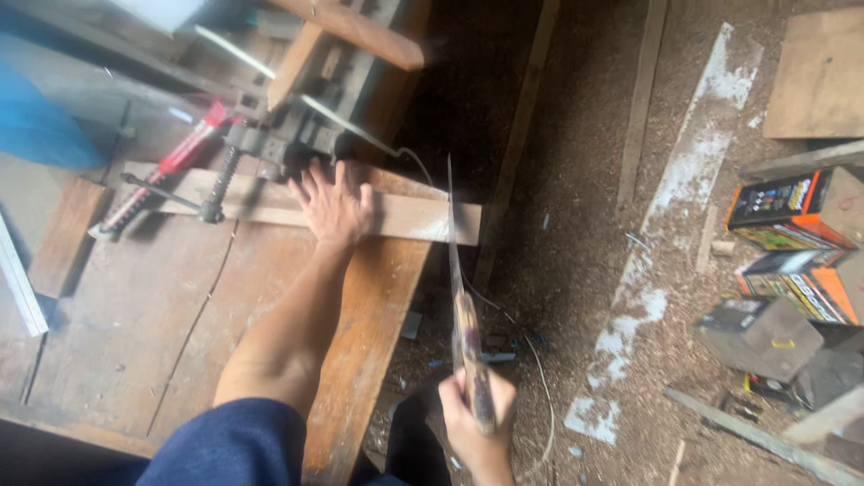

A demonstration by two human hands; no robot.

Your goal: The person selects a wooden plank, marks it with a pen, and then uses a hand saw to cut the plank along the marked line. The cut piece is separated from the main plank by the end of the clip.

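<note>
Just saw (454,270) beyond right hand (477,418)

So the saw (461,297) is seen edge-on, can't make out the teeth at all, and its handle is mostly buried inside the right hand (477,418), which is itself clipped by the near edge at the wrist. The left hand (333,205) covers part of the wooden strip (306,207), and the vise (279,135) hides the strip's far-left stretch. The blue thing (40,126) far left is pure blur and cut by the edge, no idea what it is. The boxes (792,252) on the right run off the frame. The workbench (135,306) is cut at left and near edges, and the blue sleeve (234,445) disappears off the bottom.
</note>
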